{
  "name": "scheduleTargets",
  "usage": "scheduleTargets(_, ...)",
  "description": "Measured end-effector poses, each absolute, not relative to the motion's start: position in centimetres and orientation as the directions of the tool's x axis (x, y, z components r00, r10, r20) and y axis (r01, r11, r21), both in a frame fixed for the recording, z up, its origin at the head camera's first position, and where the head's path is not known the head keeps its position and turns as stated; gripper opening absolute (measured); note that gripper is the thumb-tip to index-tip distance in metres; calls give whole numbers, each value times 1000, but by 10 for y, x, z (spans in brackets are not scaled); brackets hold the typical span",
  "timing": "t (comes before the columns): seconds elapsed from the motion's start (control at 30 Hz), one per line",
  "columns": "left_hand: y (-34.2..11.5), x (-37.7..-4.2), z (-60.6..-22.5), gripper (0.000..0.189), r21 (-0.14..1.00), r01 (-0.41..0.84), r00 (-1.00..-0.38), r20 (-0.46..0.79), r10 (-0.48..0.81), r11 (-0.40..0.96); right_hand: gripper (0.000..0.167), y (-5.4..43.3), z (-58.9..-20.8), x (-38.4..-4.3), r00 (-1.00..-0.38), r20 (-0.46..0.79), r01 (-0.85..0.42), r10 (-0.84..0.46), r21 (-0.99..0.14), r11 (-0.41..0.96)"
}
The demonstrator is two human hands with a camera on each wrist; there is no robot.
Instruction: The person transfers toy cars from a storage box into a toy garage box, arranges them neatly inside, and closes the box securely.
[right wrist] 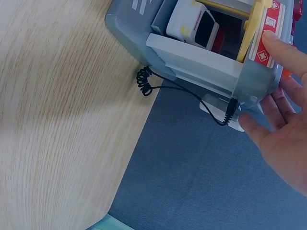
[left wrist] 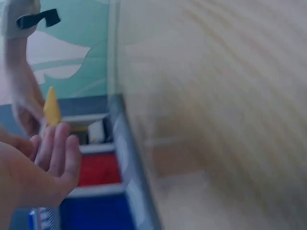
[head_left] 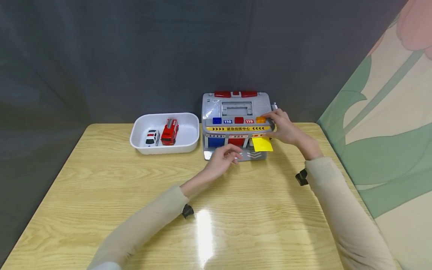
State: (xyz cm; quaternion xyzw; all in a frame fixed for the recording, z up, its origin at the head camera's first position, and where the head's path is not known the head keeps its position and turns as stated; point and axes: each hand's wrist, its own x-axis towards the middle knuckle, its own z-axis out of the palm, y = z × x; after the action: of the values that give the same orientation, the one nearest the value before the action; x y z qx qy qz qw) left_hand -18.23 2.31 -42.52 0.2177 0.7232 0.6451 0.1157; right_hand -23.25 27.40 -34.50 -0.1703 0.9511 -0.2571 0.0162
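Observation:
A grey toy emergency station (head_left: 210, 107) stands at the table's back edge. Its yellow door (head_left: 262, 144) sticks out at the right bay, while the blue door (head_left: 216, 142) and red door (head_left: 236, 142) are down. Inside the right bay sits a white toy vehicle (right wrist: 184, 21). My right hand (head_left: 286, 128) grips the station's upper right corner, thumb on the red-and-white front label (right wrist: 269, 21), fingers on top by the orange button (head_left: 261, 120). In front of the red door hovers my left hand (head_left: 221, 160), fingers loosely bent and holding nothing.
Left of the station, a white tray (head_left: 165, 150) contains a red toy fire engine (head_left: 170, 132) and a black-and-white toy car (head_left: 152, 138). A coiled black cord (right wrist: 145, 81) hangs at the station's right side. Behind the table is a dark curtain (head_left: 152, 56).

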Motion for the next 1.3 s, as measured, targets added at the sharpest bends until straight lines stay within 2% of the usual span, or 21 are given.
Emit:
scheduleTargets(0.17,-2,-189,-405,19,905,404,-892,358,277,133,62,273,-345,-233,-941,50,-314,-334,-490,813)
scheduleTargets(0.27,-16,-198,-394,19,816,510,-859,470,202,271,62,273,-345,-233,-941,53,-316,-334,-488,813)
scheduleTargets(0.37,-26,-209,-387,24,711,550,-831,517,203,438,62,271,-345,-234,-943,43,-308,-331,-489,816)
scheduleTargets(0.5,-35,-224,-383,45,594,560,-823,480,304,578,63,269,-345,-236,-941,43,-312,-334,-488,815)
scheduleTargets(0.73,-46,-238,-385,78,506,531,-847,335,413,680,64,261,-347,-239,-934,56,-334,-353,-489,806)
scheduleTargets(0.87,-52,-242,-387,81,468,520,-853,325,408,714,63,255,-347,-241,-929,54,-343,-365,-492,800)
scheduleTargets(1.1,-56,-244,-387,82,496,498,-867,311,390,711,63,250,-346,-243,-922,55,-365,-384,-461,809)
scheduleTargets(1.3,-53,-247,-386,83,468,527,-848,341,405,709,66,245,-345,-241,-906,77,-419,-416,-303,856)
